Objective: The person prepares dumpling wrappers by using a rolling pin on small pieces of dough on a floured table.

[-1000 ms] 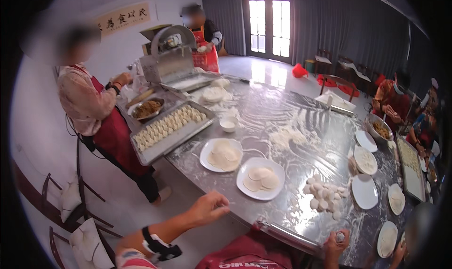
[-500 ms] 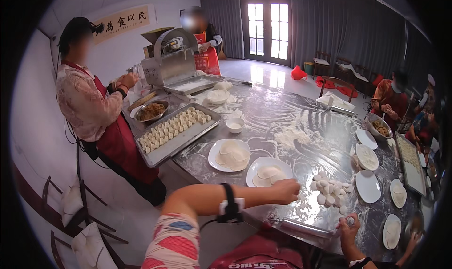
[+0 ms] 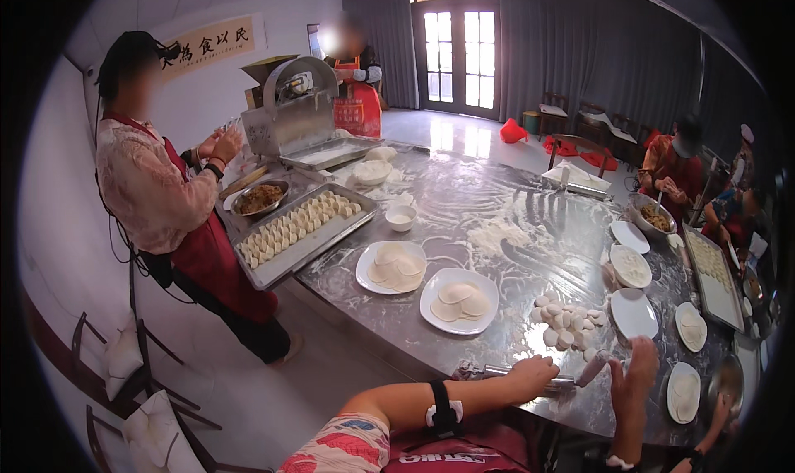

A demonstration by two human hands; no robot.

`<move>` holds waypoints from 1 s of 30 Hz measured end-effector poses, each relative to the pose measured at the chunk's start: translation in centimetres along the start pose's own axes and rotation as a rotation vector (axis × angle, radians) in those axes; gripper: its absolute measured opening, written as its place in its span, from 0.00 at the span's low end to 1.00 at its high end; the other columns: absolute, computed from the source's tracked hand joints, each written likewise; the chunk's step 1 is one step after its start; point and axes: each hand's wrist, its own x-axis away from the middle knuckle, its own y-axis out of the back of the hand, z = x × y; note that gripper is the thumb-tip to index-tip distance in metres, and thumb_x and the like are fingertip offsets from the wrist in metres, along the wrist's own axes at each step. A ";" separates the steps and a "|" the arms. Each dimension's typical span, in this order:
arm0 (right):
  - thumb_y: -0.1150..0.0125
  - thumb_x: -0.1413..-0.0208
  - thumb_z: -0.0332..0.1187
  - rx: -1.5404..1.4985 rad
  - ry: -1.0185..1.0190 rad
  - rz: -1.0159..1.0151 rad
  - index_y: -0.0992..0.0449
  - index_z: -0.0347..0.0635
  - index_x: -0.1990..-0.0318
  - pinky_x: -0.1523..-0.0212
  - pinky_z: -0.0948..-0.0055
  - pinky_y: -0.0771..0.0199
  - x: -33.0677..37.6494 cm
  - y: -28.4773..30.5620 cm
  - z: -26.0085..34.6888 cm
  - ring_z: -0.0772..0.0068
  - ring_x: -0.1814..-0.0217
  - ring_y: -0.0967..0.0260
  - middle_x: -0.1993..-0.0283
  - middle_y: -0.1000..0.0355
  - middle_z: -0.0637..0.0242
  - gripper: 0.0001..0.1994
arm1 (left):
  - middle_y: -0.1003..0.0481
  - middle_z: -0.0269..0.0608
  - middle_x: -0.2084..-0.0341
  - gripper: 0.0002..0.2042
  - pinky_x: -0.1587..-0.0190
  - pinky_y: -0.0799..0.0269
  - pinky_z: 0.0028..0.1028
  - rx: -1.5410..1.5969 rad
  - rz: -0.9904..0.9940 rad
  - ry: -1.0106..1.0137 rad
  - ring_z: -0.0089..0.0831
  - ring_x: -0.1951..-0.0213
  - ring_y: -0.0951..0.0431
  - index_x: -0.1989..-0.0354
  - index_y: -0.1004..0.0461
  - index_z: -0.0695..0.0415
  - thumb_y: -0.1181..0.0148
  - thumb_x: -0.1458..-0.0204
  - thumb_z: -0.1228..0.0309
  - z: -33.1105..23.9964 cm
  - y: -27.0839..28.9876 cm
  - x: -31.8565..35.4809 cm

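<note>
My left hand is over the metal rolling pin at the table's near edge, fingers curled together; whatever they hold is hidden. My right hand is raised beside the rolling pin's right handle, with its fingers stretched upward and nothing visible in them. Just beyond both hands lies a pile of small flattened dough pieces. Left of the pile, a white plate bears several thin round dough wrappers. Another plate of wrappers stands further left.
Flour dusts the steel table. At left, a tray of dumplings, a filling bowl and a person stand near a machine. On the right are plates, another tray and co-workers.
My left hand has left the wrapper plate and moved right, down to the rolling pin. My right hand has let go of the pin's handle and risen, opening its fingers.
</note>
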 end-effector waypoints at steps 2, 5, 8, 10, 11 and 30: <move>0.40 0.54 0.29 0.257 0.062 -0.028 0.32 0.32 0.56 0.45 0.47 0.41 3.3 1.7 -0.2 0.39 0.50 0.38 0.53 0.36 0.47 0.17 | 0.28 0.45 0.64 0.07 0.57 0.27 0.40 -0.009 -0.003 0.021 0.45 0.56 0.26 0.65 0.27 0.57 0.45 0.52 0.72 -0.3 0.3 -0.2; 0.43 0.54 0.25 0.275 0.076 0.157 0.31 0.33 0.59 0.45 0.45 0.41 11.0 2.3 -1.4 0.40 0.48 0.38 0.53 0.36 0.46 0.13 | 0.28 0.46 0.66 0.07 0.59 0.30 0.41 0.060 -0.074 -0.028 0.47 0.59 0.27 0.65 0.28 0.57 0.47 0.52 0.73 0.4 -0.7 -0.4; 0.43 0.46 0.38 0.490 -0.022 0.394 0.37 0.39 0.45 0.40 0.48 0.44 14.0 3.8 -0.3 0.51 0.42 0.38 0.45 0.34 0.51 0.23 | 0.28 0.44 0.66 0.06 0.59 0.30 0.41 0.082 -0.045 0.019 0.46 0.58 0.27 0.65 0.28 0.54 0.46 0.52 0.73 0.6 -0.3 -0.1; 0.45 0.40 0.42 0.655 0.058 0.301 0.39 0.39 0.39 0.44 0.52 0.36 12.7 5.4 2.5 0.58 0.48 0.31 0.46 0.29 0.54 0.25 | 0.28 0.43 0.65 0.06 0.59 0.30 0.41 0.096 -0.012 0.037 0.45 0.58 0.27 0.65 0.28 0.53 0.45 0.52 0.70 0.5 0.1 -0.2; 0.45 0.44 0.36 0.559 0.029 0.219 0.36 0.37 0.46 0.44 0.50 0.37 10.6 5.9 3.8 0.53 0.48 0.33 0.49 0.31 0.51 0.20 | 0.28 0.43 0.65 0.06 0.59 0.30 0.41 0.102 -0.009 0.032 0.45 0.58 0.27 0.65 0.28 0.53 0.45 0.52 0.69 0.5 0.1 -0.2; 0.39 0.45 0.35 -1.234 0.373 0.304 0.24 0.35 0.67 0.58 0.66 0.28 -8.8 8.9 11.0 0.61 0.59 0.27 0.63 0.28 0.59 0.10 | 0.24 0.45 0.64 0.13 0.56 0.28 0.40 0.128 -0.098 0.009 0.45 0.57 0.23 0.61 0.22 0.49 0.37 0.55 0.62 1.0 0.9 -0.2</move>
